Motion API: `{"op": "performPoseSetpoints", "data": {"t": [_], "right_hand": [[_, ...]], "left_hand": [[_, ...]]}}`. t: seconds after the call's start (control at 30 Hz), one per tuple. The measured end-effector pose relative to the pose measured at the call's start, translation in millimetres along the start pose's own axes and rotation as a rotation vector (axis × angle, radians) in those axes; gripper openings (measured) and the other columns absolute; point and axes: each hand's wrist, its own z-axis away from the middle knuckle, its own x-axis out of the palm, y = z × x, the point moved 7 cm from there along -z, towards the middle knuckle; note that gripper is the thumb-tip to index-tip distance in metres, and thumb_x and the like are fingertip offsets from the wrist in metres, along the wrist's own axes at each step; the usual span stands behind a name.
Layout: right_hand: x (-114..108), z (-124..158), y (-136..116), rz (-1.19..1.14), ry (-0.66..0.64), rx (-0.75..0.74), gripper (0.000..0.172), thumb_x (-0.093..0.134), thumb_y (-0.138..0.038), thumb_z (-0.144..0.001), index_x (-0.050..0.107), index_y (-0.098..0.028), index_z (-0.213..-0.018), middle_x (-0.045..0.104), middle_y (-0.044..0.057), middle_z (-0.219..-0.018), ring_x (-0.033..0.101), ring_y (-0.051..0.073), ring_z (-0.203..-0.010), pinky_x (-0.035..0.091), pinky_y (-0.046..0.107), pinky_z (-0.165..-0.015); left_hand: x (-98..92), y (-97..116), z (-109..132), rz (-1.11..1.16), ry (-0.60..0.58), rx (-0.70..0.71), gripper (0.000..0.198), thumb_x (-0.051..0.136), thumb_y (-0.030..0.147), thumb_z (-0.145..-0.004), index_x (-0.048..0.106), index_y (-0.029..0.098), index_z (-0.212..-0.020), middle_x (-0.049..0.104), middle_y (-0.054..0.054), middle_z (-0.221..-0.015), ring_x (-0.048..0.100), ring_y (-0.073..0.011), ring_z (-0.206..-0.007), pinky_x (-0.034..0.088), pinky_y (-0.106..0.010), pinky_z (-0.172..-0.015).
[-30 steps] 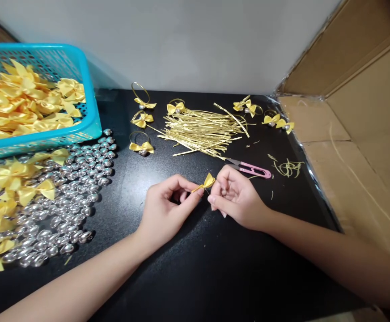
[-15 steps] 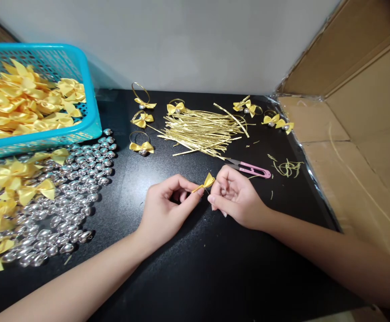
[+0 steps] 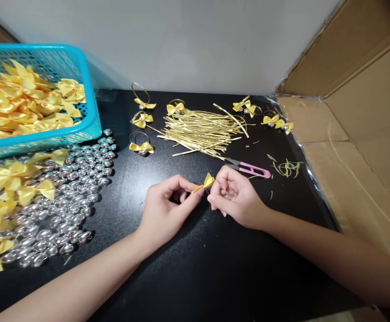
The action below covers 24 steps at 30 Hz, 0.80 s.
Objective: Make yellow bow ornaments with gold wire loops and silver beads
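Note:
My left hand (image 3: 168, 203) pinches a yellow ribbon bow (image 3: 208, 180) between thumb and forefinger, above the black table (image 3: 211, 268). Close on its right, my right hand (image 3: 238, 199) has its thumb and fingertips pressed together beside the bow. A very thin strand seems to run from under the bow to those fingertips; what exactly they grip is too small to make out. Behind the right hand lie pink-handled thread snips (image 3: 253, 170), and beyond them a pile of gold twist ties (image 3: 201, 132).
At the left, a blue basket (image 3: 92, 103) holds many yellow bows. In front of it spread silver beads (image 3: 77, 197) with loose bows (image 3: 37, 191) on top. Bows with gold loops (image 3: 142, 147) lie around the ties. Gold scraps (image 3: 287, 167) lie near cardboard panels (image 3: 366, 89) at the right.

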Motion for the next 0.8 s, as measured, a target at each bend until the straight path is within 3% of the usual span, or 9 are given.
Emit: {"op": "performPoseSetpoints", "data": {"t": [0.33,0.8], "right_hand": [[-1,-3,-1,0.0,-0.011,0.082,0.032,0.062,-0.009,-0.076,0.033,-0.022,-0.074,0.053,-0.01,-0.057,0.043,0.003,-0.044,0.031,0.016,-0.042],[-2,-13,1,-0.098,-0.137,0.231,0.035,0.065,-0.007,-0.068,0.033,-0.022,-0.071,0.054,-0.011,-0.051,0.043,0.003,-0.041,0.03,0.013,-0.038]], "left_hand": [[0.3,1,-1,-0.014,-0.01,0.014,0.012,0.072,0.023,-0.077,0.067,0.016,-0.07,0.054,0.004,-0.054,0.042,-0.0073,-0.049,0.033,-0.02,-0.046],[2.3,4,1,-0.071,-0.033,0.083,0.009,0.071,0.021,-0.079,0.066,0.016,-0.071,0.054,0.005,-0.055,0.044,-0.0074,-0.051,0.034,-0.02,-0.049]]}}
